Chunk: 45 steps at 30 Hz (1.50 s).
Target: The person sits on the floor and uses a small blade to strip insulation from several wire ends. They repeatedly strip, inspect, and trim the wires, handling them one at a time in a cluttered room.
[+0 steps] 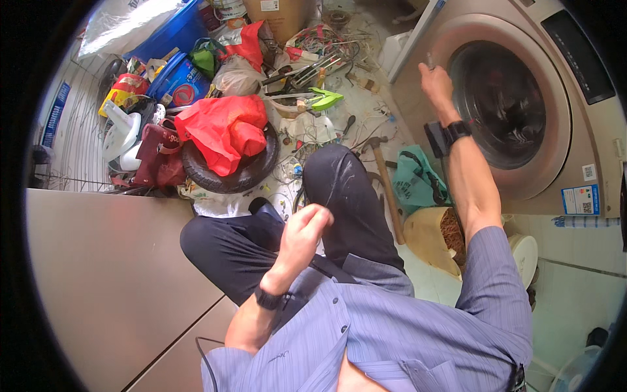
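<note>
Two hands: both bare, one close to the body, one extended ahead and to the right.
Left hand: curled into a fist above the lap; no item projects from it, though whether something small is enclosed, cannot tell.
Hammer: unheld, beside the right knee, between the two hands; wooden handle runs away from the person, head at the far end.
Teal bag: beyond the hammer handle, to its right.
Right hand: clenched round a slim grey piece, whose tip shows above the fingers; kind not identifiable.
Long axis: the visible tip points roughly forward, away from the person, not at the glass.
Washing machine door: directly right of the right hand, which is clearly the nearer one; contact with the rim, cannot tell. Left hand is well apart from it.
Tool heap: on the floor, farther forward and left of the right hand.
</note>
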Motion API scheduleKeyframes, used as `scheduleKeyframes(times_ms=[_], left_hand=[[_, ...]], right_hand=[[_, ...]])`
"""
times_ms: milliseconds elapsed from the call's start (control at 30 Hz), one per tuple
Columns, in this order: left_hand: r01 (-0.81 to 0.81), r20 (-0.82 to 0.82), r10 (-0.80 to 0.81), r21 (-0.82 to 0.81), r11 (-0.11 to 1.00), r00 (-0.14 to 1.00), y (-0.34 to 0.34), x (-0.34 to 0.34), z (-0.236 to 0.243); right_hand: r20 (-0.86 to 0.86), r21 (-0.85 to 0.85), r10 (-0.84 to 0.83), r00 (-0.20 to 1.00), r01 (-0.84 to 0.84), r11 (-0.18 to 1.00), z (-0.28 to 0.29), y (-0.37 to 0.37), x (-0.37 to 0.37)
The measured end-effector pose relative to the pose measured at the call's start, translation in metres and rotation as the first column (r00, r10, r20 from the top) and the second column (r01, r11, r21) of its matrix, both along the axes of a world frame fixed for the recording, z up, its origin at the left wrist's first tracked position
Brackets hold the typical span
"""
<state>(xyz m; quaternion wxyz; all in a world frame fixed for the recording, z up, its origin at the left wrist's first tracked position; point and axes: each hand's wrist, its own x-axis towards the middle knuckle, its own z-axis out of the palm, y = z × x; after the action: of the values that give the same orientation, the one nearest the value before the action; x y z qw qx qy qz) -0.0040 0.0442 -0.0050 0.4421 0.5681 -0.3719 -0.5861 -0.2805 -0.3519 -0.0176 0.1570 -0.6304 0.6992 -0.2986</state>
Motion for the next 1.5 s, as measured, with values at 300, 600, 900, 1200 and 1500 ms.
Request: scheduleKeyframes(times_ms=[300, 600, 900, 1200, 1500], left_hand=[[-0.020, -0.224, 0.058, 0.170, 0.985, 0.973, -0.040, -0.021, -0.008], [-0.032, -0.180, 0.060, 0.156, 0.987, 0.982, -0.049, -0.029, -0.006], [0.006, -0.047, -0.002, 0.082, 0.997, 0.999, -0.044, -0.024, -0.010], [0.043, 0.336, -0.013, -0.082, 0.996, 0.942, -0.046, -0.029, -0.007], [0.078, 0.353, -0.027, -0.131, 0.988, 0.935, -0.047, -0.025, -0.005]], right_hand=[[-0.096, -0.262, 0.618, 0.781, -0.618, 0.741, -0.011, 0.193, 0.026], [0.170, -0.246, 0.565, 0.807, -0.521, 0.817, 0.008, 0.292, 0.069], [0.067, -0.273, 0.600, 0.797, -0.564, 0.779, 0.005, 0.303, 0.070], [-0.003, -0.278, 0.602, 0.798, -0.579, 0.766, -0.001, 0.303, 0.070], [-0.025, -0.278, 0.615, 0.788, -0.596, 0.753, -0.001, 0.300, 0.071]])
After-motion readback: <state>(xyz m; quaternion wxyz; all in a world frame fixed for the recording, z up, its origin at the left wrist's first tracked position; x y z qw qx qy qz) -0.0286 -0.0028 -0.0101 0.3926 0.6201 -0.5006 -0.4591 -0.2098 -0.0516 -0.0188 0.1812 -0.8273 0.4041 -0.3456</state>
